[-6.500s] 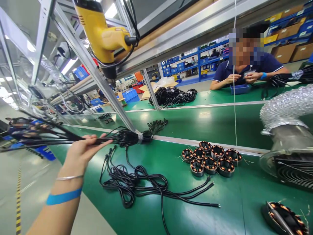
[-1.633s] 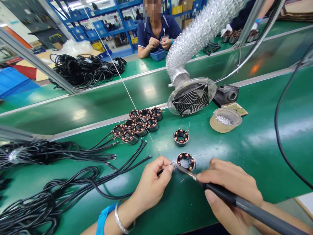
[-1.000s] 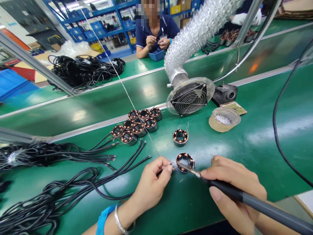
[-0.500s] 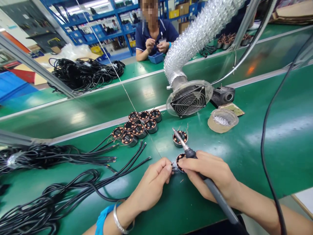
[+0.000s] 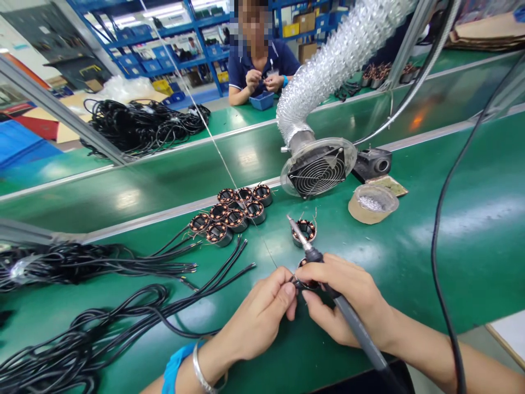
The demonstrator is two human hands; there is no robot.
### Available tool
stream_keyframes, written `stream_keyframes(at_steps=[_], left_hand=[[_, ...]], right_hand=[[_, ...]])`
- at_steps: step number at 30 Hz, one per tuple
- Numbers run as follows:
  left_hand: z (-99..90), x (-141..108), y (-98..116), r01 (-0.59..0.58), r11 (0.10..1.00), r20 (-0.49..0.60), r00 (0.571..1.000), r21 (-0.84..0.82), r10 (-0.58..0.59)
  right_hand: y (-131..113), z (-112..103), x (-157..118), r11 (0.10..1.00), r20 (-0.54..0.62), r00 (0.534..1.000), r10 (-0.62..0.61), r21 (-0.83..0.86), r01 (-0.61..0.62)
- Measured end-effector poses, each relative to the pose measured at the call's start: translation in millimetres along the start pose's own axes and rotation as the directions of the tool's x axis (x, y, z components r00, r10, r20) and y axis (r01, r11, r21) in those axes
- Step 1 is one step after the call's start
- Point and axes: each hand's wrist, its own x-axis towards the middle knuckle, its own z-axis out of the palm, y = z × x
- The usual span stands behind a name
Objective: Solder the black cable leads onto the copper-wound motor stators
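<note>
My left hand [image 5: 266,306] is closed, pinching the end of a black cable beside a copper-wound ring coil [image 5: 305,268]. That coil is mostly hidden by the fingers of my right hand [image 5: 353,301], which is wrapped round a soldering iron [image 5: 361,328]. The iron's metal tip points up and left, in front of a second ring coil [image 5: 304,233] standing on the green bench. A thin strand rises from my left fingertips toward the upper left.
Several ring coils [image 5: 235,219] stand left of centre. Black cables [image 5: 135,323] cover the left side. A fan hood [image 5: 320,169] hangs above a solder tub [image 5: 373,203]. A person [image 5: 262,71] sits opposite. The iron's cord [image 5: 437,246] runs down the right.
My left hand has shifted slightly right, nearer the coil. The right thumb has come away from the coil's lower side, and the iron has tilted a little and moved slightly left.
</note>
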Motion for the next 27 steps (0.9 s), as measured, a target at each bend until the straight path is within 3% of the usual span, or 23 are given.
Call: stream_keyframes(at_steps=[7,13,20,27], left_hand=[[-1.1,0,5,-0.025,0.997,0.007,1.000,0.079,0.024],[-0.2,-2,12,-0.032,0.963,-0.042,0.998,0.267,0.045],[1.1,0,14,0.026,0.974,-0.071,0.997,0.226,-0.011],[3.3,-1,12,0.004,0.972,-0.081,0.997,0.237,0.015]], right_hand=[[3,5,1,0.997,0.024,0.998,-0.064,0.045,0.063],[1,3,2,0.997,-0.024,1.000,0.019,0.081,-0.017],[-1,2,0,0.999,-0.023,0.999,0.037,0.021,-0.036],[2,8,3,0.998,-0.028,0.998,-0.058,-0.027,0.057]])
